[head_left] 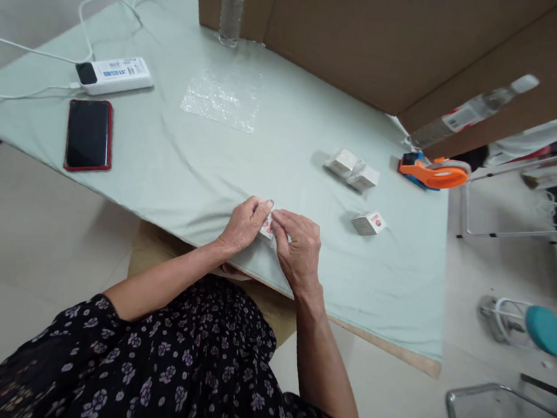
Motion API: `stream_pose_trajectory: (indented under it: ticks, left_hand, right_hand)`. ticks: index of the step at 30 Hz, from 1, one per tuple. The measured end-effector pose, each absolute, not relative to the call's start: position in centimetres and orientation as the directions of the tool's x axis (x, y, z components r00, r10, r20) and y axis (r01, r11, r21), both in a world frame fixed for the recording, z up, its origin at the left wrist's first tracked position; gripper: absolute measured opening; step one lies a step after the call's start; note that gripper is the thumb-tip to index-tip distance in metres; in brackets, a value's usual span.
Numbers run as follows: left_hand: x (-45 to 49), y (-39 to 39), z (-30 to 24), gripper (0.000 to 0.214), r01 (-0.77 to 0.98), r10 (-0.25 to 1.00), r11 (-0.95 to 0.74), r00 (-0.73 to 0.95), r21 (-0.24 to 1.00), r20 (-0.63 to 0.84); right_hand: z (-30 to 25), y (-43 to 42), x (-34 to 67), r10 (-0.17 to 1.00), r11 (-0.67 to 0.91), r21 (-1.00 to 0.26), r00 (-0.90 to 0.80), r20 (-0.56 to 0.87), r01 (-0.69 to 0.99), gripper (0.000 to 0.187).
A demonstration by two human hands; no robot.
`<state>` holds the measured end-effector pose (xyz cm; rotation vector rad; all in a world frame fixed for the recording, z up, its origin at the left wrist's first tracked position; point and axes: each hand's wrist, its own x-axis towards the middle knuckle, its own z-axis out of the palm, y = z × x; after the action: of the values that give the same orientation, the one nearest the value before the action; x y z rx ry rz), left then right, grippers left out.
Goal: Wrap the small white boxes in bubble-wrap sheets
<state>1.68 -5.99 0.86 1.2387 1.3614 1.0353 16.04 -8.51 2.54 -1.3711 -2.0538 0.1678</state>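
At the near edge of the table, my left hand is closed on a small white box with red print. My right hand pinches at the same box from the other side, thumb and forefinger together near its top. The fingers cover much of the box. To the right, another small box lies alone on the cloth. Behind it, two more white boxes sit together in clear plastic wrap. A flat sheet of bubble wrap lies farther back.
An orange tape dispenser lies at the table's right edge. One water bottle stands by the brown cardboard; another bottle is at right. On the left are a phone, a white power bank and cables.
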Motion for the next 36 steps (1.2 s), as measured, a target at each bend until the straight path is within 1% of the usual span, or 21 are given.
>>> stream_pose_trajectory:
  ticks: [5,11,16,19,23,31,33,36]
  left_hand:
    - [1.8,-6.0,1.2,0.035,0.129,0.992,0.122,0.006,0.984,-0.124]
    - [1.9,-6.0,1.3,0.035,0.117,0.991,0.129,0.009,0.985,-0.131]
    - [2.1,-6.2,1.4,0.034,0.142,0.994,0.109,-0.012,0.984,-0.109]
    - [2.2,-6.3,1.3,0.031,0.147,0.996,0.091,-0.021,0.985,-0.089]
    - [2.3,-6.3,1.0,0.031,0.154,0.995,0.096,-0.048,0.983,-0.09]
    - [2.2,-6.1,1.2,0.034,0.146,0.992,0.125,-0.042,0.981,-0.12]
    - [2.2,-6.1,1.2,0.034,0.137,0.992,0.122,-0.032,0.983,-0.118]
    - [2.0,-6.0,1.0,0.036,0.123,0.992,0.128,-0.028,0.984,-0.125]
  right_hand:
    - [2.2,-9.2,15.3,0.802,0.457,-0.353,-0.206,0.561,0.816,0.014]
    - [1.8,-9.7,15.0,0.768,0.448,-0.328,-0.17,0.618,0.832,0.013]
    - [1.5,-9.9,14.6,0.776,0.407,-0.38,-0.095,0.623,0.831,0.011]
    - [1.4,-10.1,14.4,0.777,0.394,-0.379,-0.083,0.624,0.837,0.011]
    - [1.5,-10.2,14.3,0.788,0.395,-0.368,-0.104,0.607,0.841,0.013]
    - [1.8,-10.3,14.5,0.815,0.411,-0.369,-0.154,0.559,0.834,0.018]
    - [1.9,-10.5,14.5,0.826,0.412,-0.394,-0.155,0.542,0.822,0.021]
    - [2.2,-10.9,15.0,0.841,0.414,-0.472,-0.129,0.525,0.779,0.024]
